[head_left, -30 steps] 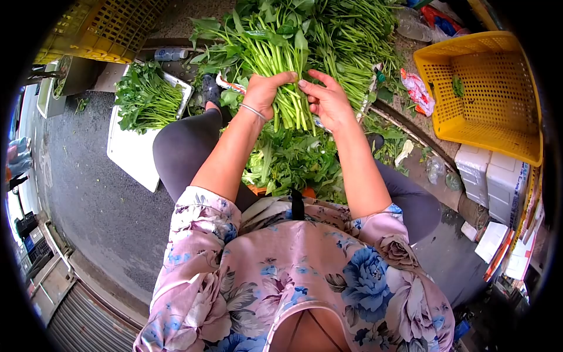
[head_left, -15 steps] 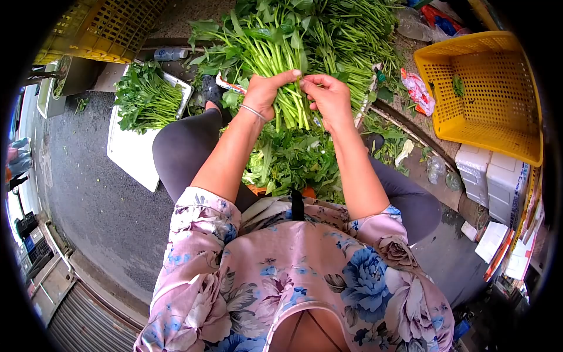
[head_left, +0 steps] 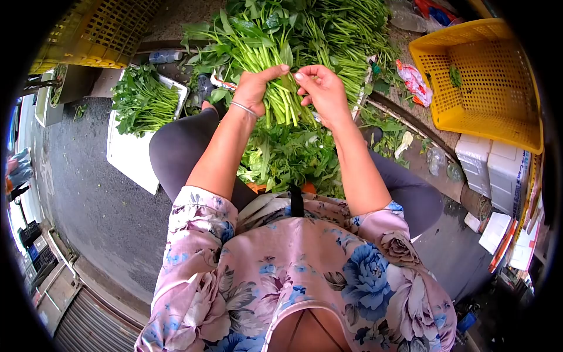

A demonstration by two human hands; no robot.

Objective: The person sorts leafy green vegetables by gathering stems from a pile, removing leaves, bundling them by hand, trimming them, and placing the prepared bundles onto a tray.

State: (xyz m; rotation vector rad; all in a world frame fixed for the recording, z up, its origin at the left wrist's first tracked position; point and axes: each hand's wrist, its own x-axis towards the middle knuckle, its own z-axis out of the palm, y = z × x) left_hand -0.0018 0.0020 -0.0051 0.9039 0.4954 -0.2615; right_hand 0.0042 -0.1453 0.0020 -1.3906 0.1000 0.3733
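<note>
My left hand (head_left: 256, 89) is wrapped round a bunch of water spinach (head_left: 258, 53), its thumb lying across the stems. The leaves point away from me, and the cut stem ends hang toward my lap. Close beside the stems, my right hand (head_left: 324, 97) has its thumb and fingers curled together; whatever they pinch is too small or hidden to make out. Behind the bunch lies a large pile of water spinach (head_left: 352, 47). Loose leaves and trimmings (head_left: 287, 155) are heaped below my hands, between my legs.
More greens (head_left: 143, 97) lie on a white tray at left, over a white board (head_left: 132, 155). A yellow basket (head_left: 487, 126) stands at right above white foam boxes (head_left: 489, 167). Another yellow crate (head_left: 94, 44) is at upper left. A plastic bottle (head_left: 165, 56) lies near it.
My right hand has drawn slightly away from my left thumb, with its fingers more curled. My left hand still grips the bunch. The whole view has shifted a little.
</note>
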